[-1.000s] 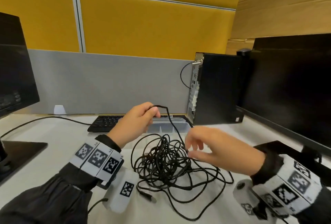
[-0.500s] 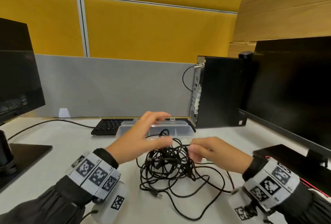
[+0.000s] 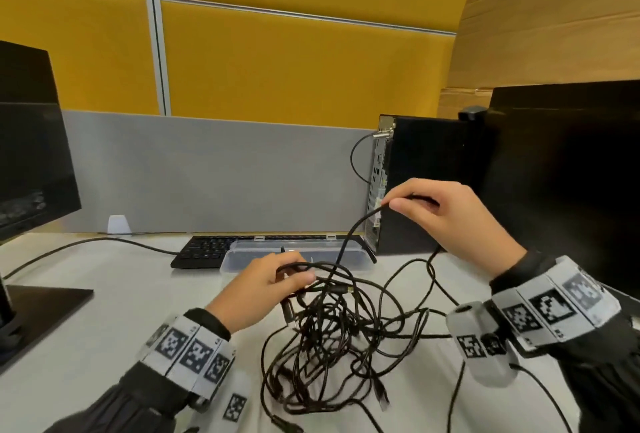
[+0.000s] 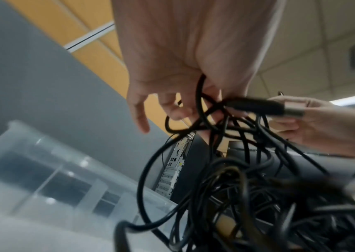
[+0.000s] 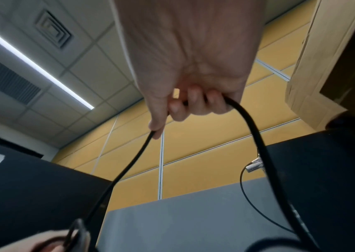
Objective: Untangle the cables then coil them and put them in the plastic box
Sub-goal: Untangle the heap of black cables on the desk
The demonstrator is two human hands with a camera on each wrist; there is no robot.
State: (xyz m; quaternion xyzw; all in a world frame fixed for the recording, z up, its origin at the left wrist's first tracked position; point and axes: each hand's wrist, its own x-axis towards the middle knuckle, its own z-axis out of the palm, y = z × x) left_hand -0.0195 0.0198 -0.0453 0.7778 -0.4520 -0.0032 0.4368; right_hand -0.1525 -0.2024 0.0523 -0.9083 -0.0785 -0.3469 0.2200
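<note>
From the head view, the right hand (image 3: 453, 221) is raised in front of the computer tower (image 3: 426, 183), its fingers (image 3: 403, 205) curled and pinching one black strand that runs down into the tangled cables (image 3: 332, 339) heaped on the white counter (image 3: 104, 311). The left hand (image 3: 259, 290) sits low at the heap's far-left edge, fingers closed round several strands. The clear plastic box (image 3: 242, 257) lies just behind it, in front of the keyboard (image 3: 204, 250); its inside is hard to make out. In the left wrist view, the left hand's fingers (image 4: 178, 109) are bent round a bundle of loops, with a plug (image 4: 265, 106) jutting right; the lower cables blur together. In the right wrist view, thumb and fingers (image 5: 193, 104) grip the strand (image 5: 256, 136), which hangs down on both sides and is cut off at the bottom edge.
</note>
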